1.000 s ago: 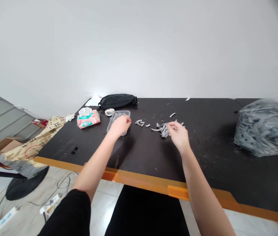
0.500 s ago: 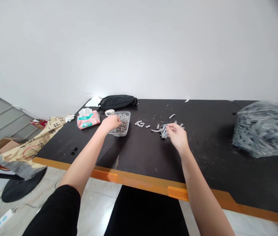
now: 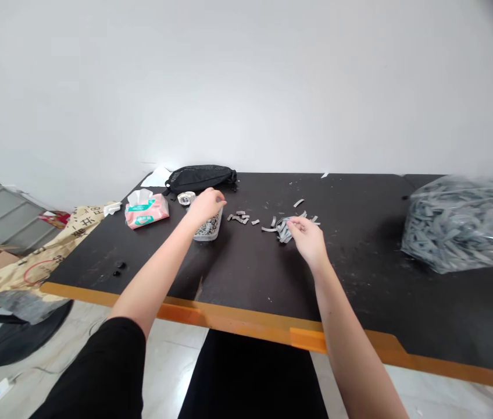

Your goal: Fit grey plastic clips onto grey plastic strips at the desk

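Note:
My left hand [image 3: 207,205] hovers over the clear plastic container [image 3: 206,237], its fingers pinched together. Whatever may be between the fingertips is too small to make out. Many tiny grey pieces [image 3: 210,226] fill the container, partly hidden behind the hand. On the right, my right hand [image 3: 307,237] has thumb and fingers closed on the edge of a loose pile of grey strips [image 3: 283,228] on the dark table. Several short cut grey pieces [image 3: 240,217] lie between the container and the pile.
A pink tissue pack [image 3: 147,210], a white roll [image 3: 186,198] and a black pouch [image 3: 200,178] stand at the back left. Two small black items [image 3: 118,269] lie near the left edge. A large clear bag of grey strips [image 3: 464,227] occupies the right side.
My left hand has moved up and to the right across the container, toward the short pieces. My right hand stays at the strip pile. The whole view has shifted slightly.

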A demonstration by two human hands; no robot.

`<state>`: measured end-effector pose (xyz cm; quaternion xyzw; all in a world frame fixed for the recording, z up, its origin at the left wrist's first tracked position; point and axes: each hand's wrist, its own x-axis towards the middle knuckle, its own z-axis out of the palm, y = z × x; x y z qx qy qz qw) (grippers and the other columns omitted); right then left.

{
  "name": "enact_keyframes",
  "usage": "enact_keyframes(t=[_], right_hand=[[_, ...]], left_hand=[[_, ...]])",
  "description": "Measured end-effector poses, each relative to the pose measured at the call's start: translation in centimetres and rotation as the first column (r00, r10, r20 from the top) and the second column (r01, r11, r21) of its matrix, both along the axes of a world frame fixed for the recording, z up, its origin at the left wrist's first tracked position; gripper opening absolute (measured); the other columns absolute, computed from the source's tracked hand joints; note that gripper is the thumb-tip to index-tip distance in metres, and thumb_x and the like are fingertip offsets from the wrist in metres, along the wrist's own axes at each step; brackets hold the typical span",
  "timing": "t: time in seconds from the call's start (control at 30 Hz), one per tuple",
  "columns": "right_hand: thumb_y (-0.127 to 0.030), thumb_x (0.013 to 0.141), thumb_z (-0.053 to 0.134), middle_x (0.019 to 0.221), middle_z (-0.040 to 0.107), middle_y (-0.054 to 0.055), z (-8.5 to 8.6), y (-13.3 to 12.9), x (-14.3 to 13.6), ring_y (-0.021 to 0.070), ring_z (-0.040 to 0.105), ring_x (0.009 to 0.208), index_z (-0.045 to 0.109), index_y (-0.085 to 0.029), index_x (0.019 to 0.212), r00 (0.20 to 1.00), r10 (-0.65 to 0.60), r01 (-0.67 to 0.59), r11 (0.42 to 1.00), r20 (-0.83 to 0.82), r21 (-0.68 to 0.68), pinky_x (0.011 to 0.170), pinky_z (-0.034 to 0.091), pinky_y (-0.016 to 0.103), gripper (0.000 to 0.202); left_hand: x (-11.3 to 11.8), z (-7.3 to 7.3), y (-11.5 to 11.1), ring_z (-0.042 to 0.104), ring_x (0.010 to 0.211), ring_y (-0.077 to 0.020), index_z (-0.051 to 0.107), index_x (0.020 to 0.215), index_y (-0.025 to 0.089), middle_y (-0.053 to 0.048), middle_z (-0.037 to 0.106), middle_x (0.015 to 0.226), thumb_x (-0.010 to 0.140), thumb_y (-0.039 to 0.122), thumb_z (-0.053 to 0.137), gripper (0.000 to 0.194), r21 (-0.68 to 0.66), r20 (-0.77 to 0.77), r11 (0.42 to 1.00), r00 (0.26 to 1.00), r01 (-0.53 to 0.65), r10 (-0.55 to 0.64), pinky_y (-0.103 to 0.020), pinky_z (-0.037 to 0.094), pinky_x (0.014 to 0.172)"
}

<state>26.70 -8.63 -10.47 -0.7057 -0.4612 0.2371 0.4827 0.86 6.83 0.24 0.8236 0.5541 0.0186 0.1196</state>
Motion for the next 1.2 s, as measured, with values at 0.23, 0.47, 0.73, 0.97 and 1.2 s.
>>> enact_keyframes(t=[0.23, 0.47, 0.73, 0.97, 1.2], right_hand=[[-0.038, 0.101, 0.065, 0.117, 0.072, 0.008, 1.1, -0.2, -0.8, 0.0217, 0.070, 0.107, 0.071, -0.016, 0.110, 0.999, 0.052, -0.053, 0.999, 0.016, 0.011, 0.097, 0.058, 0.045, 0.025], [-0.039, 0.101, 0.064, 0.116, 0.072, 0.008, 1.2, -0.3, -0.9, 0.0218, 0.070, 0.107, 0.071, -0.016, 0.110, 0.997, 0.069, -0.070, 0.997, 0.040, 0.027, 0.097, 0.058, 0.045, 0.025], [-0.040, 0.101, 0.064, 0.112, 0.073, 0.007, 1.3, -0.4, -1.3, 0.0209, 0.070, 0.103, 0.071, -0.016, 0.108, 0.995, 0.088, -0.089, 0.996, 0.048, 0.018, 0.095, 0.059, 0.044, 0.026], [-0.038, 0.101, 0.064, 0.111, 0.073, 0.007, 1.5, -0.6, -1.7, 0.0204, 0.070, 0.102, 0.071, -0.016, 0.107, 0.995, 0.093, -0.094, 0.995, 0.046, 0.020, 0.095, 0.059, 0.044, 0.024], [-0.037, 0.101, 0.065, 0.119, 0.072, 0.008, 1.9, -0.8, -1.5, 0.0226, 0.069, 0.112, 0.071, -0.017, 0.110, 0.997, 0.079, -0.079, 0.997, 0.006, 0.001, 0.101, 0.057, 0.047, 0.023]], left_hand=[[-3.9, 0.2, -2.1, 0.069, 0.107, -0.0240, 0.066, 0.122, 0.017, -0.009, 0.068, 0.123, 0.100, 0.039, 0.067, 0.032, -0.195, -0.225, 0.975, 0.973, -0.106, 0.061, -0.043, 0.061, 0.092], [-3.4, -1.7, -2.3, 0.068, 0.110, -0.0251, 0.064, 0.126, 0.016, -0.010, 0.066, 0.126, 0.099, 0.038, 0.068, 0.035, -0.211, -0.199, 0.965, 0.973, -0.157, 0.115, -0.045, 0.061, 0.094], [-3.7, 0.1, -1.8, 0.068, 0.106, -0.0239, 0.065, 0.125, 0.016, -0.010, 0.067, 0.124, 0.101, 0.039, 0.066, 0.033, -0.199, -0.007, 0.973, 0.993, -0.113, 0.114, -0.043, 0.062, 0.092], [1.8, -1.6, -0.9, 0.069, 0.102, -0.0229, 0.065, 0.123, 0.014, -0.009, 0.068, 0.120, 0.101, 0.039, 0.066, 0.033, -0.152, 0.153, 0.988, 0.988, 0.007, 0.017, -0.042, 0.062, 0.088], [-1.2, -0.6, -1.6, 0.065, 0.117, -0.0265, 0.064, 0.127, 0.018, -0.011, 0.064, 0.133, 0.101, 0.039, 0.065, 0.034, -0.085, 0.053, 0.995, 0.997, -0.060, 0.065, -0.048, 0.058, 0.100]])
